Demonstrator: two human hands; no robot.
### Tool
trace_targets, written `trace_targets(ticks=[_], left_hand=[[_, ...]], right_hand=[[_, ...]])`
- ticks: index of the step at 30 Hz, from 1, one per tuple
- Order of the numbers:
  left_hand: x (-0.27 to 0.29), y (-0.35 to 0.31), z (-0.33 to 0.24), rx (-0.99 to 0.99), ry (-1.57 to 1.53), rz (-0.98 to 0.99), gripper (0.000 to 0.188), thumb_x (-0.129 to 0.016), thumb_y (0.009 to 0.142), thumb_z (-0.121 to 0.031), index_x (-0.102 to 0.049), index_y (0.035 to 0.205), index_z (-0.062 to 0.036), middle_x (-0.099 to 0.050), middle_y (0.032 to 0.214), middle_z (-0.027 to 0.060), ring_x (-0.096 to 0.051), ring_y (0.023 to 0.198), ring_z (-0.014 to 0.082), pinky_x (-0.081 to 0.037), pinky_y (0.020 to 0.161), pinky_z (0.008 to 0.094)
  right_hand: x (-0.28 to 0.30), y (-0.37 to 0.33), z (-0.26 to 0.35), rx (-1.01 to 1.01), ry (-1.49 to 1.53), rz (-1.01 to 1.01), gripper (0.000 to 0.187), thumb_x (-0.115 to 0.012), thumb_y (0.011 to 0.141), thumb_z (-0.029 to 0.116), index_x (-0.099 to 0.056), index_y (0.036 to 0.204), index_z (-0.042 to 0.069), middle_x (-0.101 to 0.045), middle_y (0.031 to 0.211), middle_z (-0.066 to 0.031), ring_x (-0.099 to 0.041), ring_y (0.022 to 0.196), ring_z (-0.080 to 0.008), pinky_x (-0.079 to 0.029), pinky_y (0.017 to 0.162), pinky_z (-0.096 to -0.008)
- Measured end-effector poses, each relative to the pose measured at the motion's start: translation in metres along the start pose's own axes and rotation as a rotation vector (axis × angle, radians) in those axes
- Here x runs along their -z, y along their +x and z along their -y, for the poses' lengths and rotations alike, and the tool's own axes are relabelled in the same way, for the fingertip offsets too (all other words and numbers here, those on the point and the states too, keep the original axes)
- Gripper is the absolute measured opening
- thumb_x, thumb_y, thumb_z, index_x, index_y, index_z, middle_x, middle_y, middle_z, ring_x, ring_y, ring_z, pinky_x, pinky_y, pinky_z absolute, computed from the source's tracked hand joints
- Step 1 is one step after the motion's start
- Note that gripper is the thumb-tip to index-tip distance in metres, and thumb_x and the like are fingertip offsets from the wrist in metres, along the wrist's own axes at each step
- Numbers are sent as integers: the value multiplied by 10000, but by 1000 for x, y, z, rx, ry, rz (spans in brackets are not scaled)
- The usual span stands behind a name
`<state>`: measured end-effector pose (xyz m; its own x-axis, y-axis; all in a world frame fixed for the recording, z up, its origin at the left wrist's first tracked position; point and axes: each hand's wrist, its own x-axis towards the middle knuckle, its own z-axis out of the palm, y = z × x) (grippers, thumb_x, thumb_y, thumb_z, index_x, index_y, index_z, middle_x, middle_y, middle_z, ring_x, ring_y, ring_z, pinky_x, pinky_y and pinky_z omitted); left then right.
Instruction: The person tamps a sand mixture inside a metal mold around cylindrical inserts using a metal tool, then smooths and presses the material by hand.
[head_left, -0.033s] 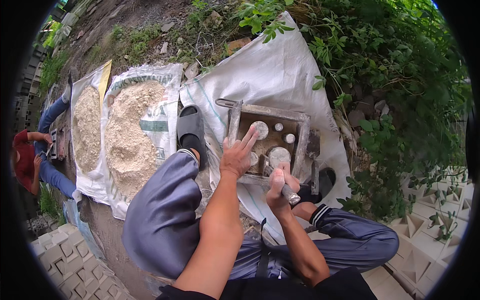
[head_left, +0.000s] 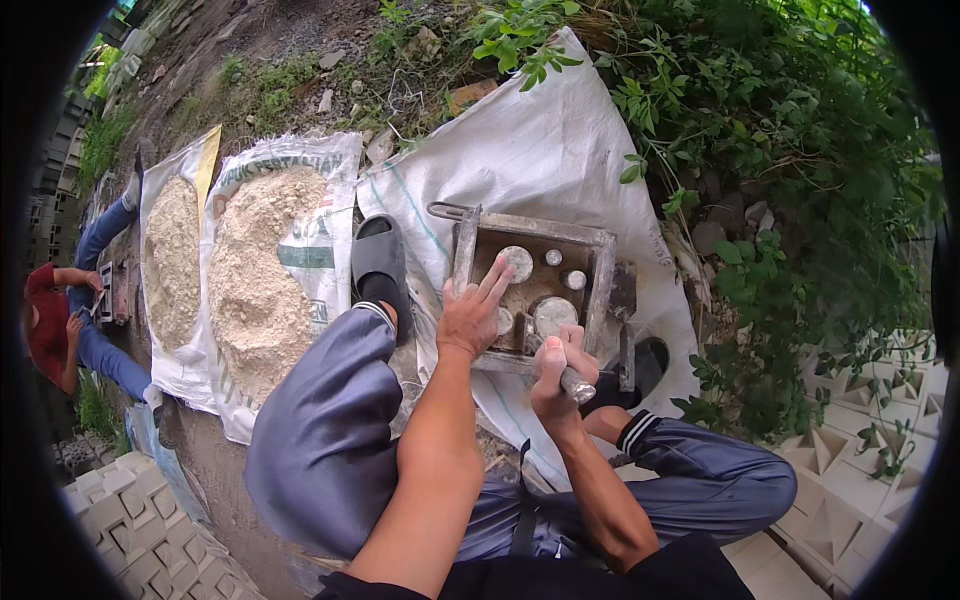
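A square mould frame [head_left: 605, 290] with grey-crusted edges lies on a white woven sack [head_left: 520, 150]. Inside it are several round pale pieces, among them a large disc [head_left: 516, 264] at the upper left, another large disc [head_left: 555, 315] nearer me and a small knob [head_left: 575, 280]. My left hand [head_left: 472, 318] reaches over the frame's left side, fingers stretched out, fingertips at the upper-left disc. My right hand [head_left: 558, 375] is wrapped round the handle [head_left: 576, 386] of a grey-crusted tool. The tool's dark head is inside the frame's near side, mostly hidden, so its kind is unclear.
Left of my sandalled foot [head_left: 379, 265] two sacks bear heaps of pale powder [head_left: 255, 270]. Leafy plants [head_left: 760, 150] crowd the right. Pale patterned blocks [head_left: 840, 430] stand at the lower right. At far left a person in a red shirt [head_left: 45, 320] sits.
The tool's handle tilts slightly differently in my right hand and shows shorter. The left hand stays in place at the disc. The whole view has shifted a little.
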<state>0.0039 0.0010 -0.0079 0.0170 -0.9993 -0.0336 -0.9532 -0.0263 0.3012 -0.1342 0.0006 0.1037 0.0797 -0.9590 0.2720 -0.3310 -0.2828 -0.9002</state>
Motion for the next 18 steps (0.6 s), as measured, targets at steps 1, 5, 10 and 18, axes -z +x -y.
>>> trace_targets(ticks=[1,5,10,18], left_hand=[[0,3,3,7,9,-5,646,-511,869,-132,-343,1481,-253,-289,1561,-94,-601,898,139,-334,1014,543],[1,5,-5,-27,-27,-33,650,-516,870,-130,-338,1483,-257,-278,1565,-96,-601,907,138,-338,1016,543],[-1,3,0,1,11,-3,661,-520,867,-129,-330,1486,-258,-272,1567,-99,-601,914,136,-339,1026,548],[2,1,-4,-16,13,22,673,-518,861,-132,-318,1492,-253,-263,1572,-96,-607,926,138,-336,1031,540]], right_hand=[[1,7,9,5,10,3,415,-399,930,150,-296,533,85,-369,477,-6,-260,496,-128,-303,633,-283],[26,12,39,-168,212,-166,353,-430,919,76,-410,572,16,-413,492,-33,-361,557,-157,-342,613,-328],[8,5,8,-304,236,-124,365,-430,924,67,-406,561,35,-420,494,-12,-365,556,-127,-347,609,-320],[-1,-3,5,-258,189,-119,355,-410,930,72,-403,577,37,-436,526,-14,-320,480,-107,-356,566,-259]])
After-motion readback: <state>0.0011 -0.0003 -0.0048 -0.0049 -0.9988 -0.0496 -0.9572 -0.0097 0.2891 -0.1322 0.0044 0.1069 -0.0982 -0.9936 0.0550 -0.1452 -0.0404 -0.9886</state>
